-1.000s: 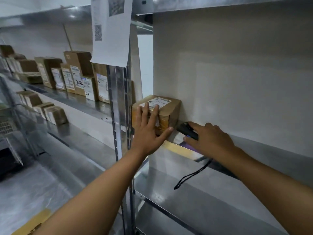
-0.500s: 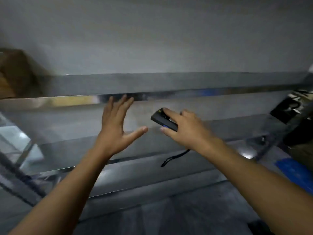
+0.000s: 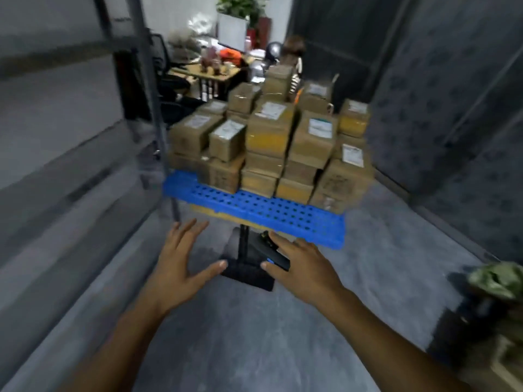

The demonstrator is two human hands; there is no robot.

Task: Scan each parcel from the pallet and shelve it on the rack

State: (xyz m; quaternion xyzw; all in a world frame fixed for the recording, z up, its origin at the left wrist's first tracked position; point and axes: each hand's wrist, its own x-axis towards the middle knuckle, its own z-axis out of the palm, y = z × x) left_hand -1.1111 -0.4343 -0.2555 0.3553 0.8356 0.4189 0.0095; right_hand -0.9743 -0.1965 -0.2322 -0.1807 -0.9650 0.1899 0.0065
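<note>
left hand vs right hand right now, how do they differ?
The left hand is open and empty, fingers spread; the right hand grips a black handheld scanner. The left hand's fingers splay wide, while the right hand's index finger lies along the top of the scanner. Both are palm-down, held out toward the blue pallet of cardboard parcels, and neither touches a parcel.

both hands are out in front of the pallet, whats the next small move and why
Probably reach the empty, open left hand forward to take a box off the near edge of the stack of cardboard parcels on the blue pallet. The right hand is already occupied gripping the black scanner, and neither hand touches a parcel yet, so there is nothing to scan.
</note>
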